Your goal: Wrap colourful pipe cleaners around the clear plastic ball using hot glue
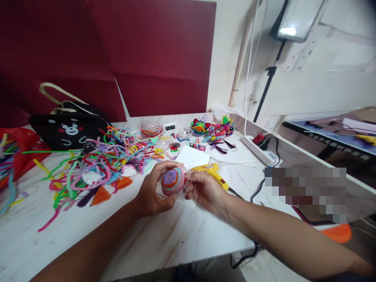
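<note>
A ball wound with pipe cleaners (173,181) is held over the front of the table, its purple spiral facing left with orange, blue and pink rows around it. My left hand (154,188) curves around its left side, thumb below and fingers above. On its right side, my right hand (204,188) pinches at a red strip along the edge of the ball. What exactly lies between those fingertips is partly hidden. Just behind my right hand, a yellow hot glue gun (213,172) rests on the table next to a white sheet (192,156).
A tangled heap of pipe cleaners (96,164) with tassels spreads over the left side. Behind it sits a black bag (67,127). Finished-looking colourful figures (217,129) and a small digital clock (169,127) stand at the back. A power strip (258,150) lies right, its cord trailing forward.
</note>
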The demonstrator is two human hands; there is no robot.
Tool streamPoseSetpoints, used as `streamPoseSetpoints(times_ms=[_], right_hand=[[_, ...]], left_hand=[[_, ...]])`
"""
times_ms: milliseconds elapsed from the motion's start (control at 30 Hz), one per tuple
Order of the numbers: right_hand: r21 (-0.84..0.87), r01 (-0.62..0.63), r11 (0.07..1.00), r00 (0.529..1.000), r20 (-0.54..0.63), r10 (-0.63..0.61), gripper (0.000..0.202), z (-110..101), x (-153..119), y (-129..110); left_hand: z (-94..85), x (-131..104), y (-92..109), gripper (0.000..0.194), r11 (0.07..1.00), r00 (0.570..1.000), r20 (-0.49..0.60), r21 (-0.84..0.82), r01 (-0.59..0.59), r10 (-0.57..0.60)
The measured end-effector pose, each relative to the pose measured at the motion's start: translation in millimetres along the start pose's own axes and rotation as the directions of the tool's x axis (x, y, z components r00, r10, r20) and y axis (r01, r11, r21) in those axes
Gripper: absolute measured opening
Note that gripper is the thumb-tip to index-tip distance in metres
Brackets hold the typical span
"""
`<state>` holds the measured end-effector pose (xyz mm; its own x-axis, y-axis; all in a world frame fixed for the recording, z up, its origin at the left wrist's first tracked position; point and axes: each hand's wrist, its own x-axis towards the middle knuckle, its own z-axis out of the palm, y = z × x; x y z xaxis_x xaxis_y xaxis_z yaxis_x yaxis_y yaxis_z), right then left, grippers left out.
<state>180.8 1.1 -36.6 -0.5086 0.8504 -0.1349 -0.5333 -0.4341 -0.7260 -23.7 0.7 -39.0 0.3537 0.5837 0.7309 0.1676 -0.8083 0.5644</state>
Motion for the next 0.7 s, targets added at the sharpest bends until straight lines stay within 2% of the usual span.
streamPoseSetpoints(times_ms=[167,467,700], right_hand=[[-0.014,-0.005,1.000,1.000,-0.021,0.004,0.025,4.9,-3.7,-2.0],[-0.042,-0.041,0.998,0.994,-0.099,0.037,0.013,11.8,-6.5,-6.1],[-0.033,-0.040,0.999,0.987,-0.157,0.035,0.009,16.0,-9.8,-7.6]], left_hand=[[-0.5,0.3,-0.2,0.084,0.999,0.999,0.025,0.037,-0.027,0.027],[2.0,-0.3,5.6,0.085,0.998,0.998,0.057,0.052,-0.028,0.025],[7.0,-4.3,4.8,0.089,0.999,0.999,0.025,0.038,-0.026,0.025]])
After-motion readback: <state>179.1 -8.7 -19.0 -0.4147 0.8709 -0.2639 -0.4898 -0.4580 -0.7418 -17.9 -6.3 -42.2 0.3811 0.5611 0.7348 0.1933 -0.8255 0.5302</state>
